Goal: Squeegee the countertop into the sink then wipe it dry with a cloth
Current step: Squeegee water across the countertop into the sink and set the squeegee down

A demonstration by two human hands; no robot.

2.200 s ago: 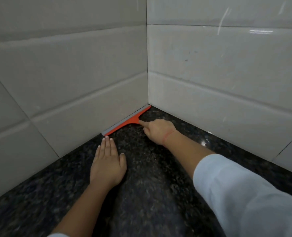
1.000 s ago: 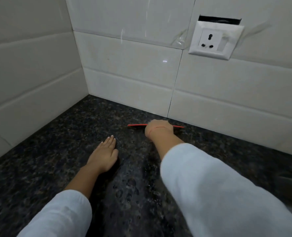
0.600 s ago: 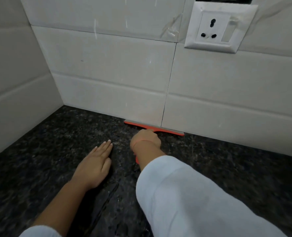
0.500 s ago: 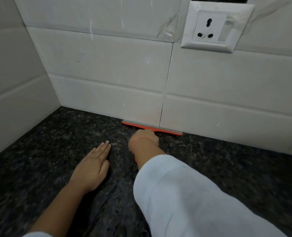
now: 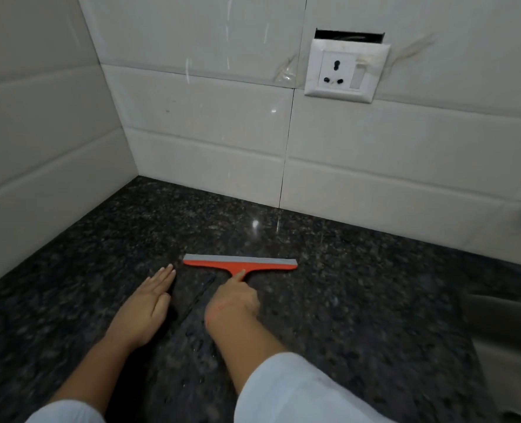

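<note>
Holding squeegee (image 5: 240, 263): right hand (image 5: 233, 302), curled round its handle.
Squeegee: on countertop (image 5: 375, 300), well apart from wall (image 5: 207, 132).
Left hand (image 5: 144, 303): flat on countertop, fingers straight.

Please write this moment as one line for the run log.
step: squeegee pass | right hand: grips squeegee handle | left hand: flat on countertop | squeegee: on countertop, apart from wall
</note>
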